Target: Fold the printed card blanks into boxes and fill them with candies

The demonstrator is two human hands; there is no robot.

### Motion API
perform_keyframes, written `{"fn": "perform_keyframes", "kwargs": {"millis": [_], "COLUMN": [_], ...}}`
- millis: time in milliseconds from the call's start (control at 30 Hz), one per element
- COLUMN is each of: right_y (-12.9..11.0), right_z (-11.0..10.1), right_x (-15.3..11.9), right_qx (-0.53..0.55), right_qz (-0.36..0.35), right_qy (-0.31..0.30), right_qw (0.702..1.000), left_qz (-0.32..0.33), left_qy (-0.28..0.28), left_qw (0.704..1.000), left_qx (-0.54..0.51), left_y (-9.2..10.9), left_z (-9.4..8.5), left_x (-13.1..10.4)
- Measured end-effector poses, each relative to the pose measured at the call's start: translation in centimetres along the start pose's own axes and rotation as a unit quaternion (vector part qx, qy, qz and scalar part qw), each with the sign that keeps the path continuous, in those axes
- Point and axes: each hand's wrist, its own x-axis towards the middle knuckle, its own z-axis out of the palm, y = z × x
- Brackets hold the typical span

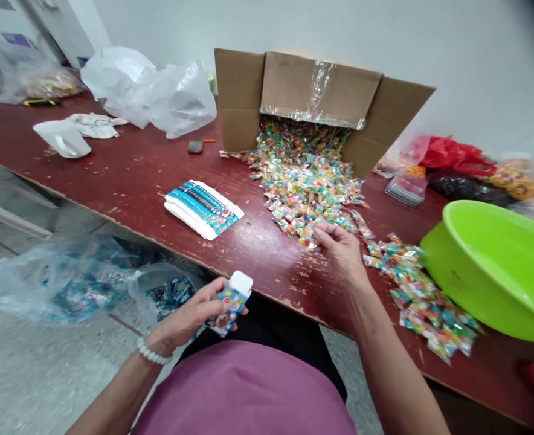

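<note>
My left hand [188, 317], with a beaded bracelet at the wrist, is closed around a small blue printed carton [229, 307]. The carton's white end flap stands up, in front of my lap. Over the table, my right hand [343, 254] pinches a small clear candy packet at the near edge of a heap of candy packets [310, 187]. Its fingertips partly hide that packet. The heap spills from a cardboard box [240, 90] lying on its side. Left of the heap lies a stack of flattened blue cartons [201, 208].
A lime green basin [457, 275] stands at the right, beside a second group of candy packets [430, 308]. Plastic bags [158, 90], a white scoop [63, 139] and a small brush [196, 145] are farther back. Below the table edge, bags hold filled-looking blue cartons [90, 290].
</note>
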Motion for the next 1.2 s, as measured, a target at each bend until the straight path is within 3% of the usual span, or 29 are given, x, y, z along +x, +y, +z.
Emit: {"fn": "perform_keyframes", "kwargs": {"millis": [100,200,367,533,600,733,900,967,1067,1133,1200], "right_y": [-1.9,-2.8,-2.6,-2.4,-2.4,-1.9,-1.3,-1.1,-1.1,-1.1,-1.3], "right_z": [1.9,3.6,4.7,4.4,4.3,4.4,5.3,5.8,6.3,6.3,6.0], "right_x": [-3.3,-6.0,-8.6,-9.6,-9.7,-9.8,-10.2,-10.2,-10.2,-10.1,-10.2], "right_qx": [0.136,0.135,0.086,-0.001,0.003,0.127,0.251,0.265,0.229,0.150,0.056], "right_qz": [0.077,0.090,0.049,-0.015,-0.037,0.091,0.192,0.197,0.130,0.017,-0.108], "right_qy": [-0.072,-0.099,-0.120,-0.265,-0.265,-0.222,-0.313,-0.329,-0.289,-0.249,-0.242], "right_qw": [0.985,0.982,0.988,0.964,0.963,0.962,0.896,0.885,0.920,0.957,0.963], "left_qz": [0.039,0.068,0.085,0.097,0.083,0.069,0.112,0.109,0.090,0.038,-0.021], "left_qy": [-0.014,-0.029,0.012,0.080,0.110,0.142,0.113,0.107,0.099,0.079,0.062], "left_qw": [0.999,0.997,0.996,0.987,0.980,0.972,0.977,0.980,0.978,0.972,0.960], "left_qx": [-0.032,-0.035,-0.039,-0.100,-0.144,-0.171,-0.140,-0.127,-0.159,-0.217,-0.273], "left_y": [1.0,1.6,2.1,1.4,1.1,0.9,1.2,1.2,1.1,1.0,0.9], "left_z": [2.5,4.2,5.3,5.7,5.8,5.8,5.9,5.9,5.8,5.6,5.5], "left_x": [0.8,1.0,0.6,1.1,1.4,1.6,1.0,0.8,1.0,1.2,1.5]}}
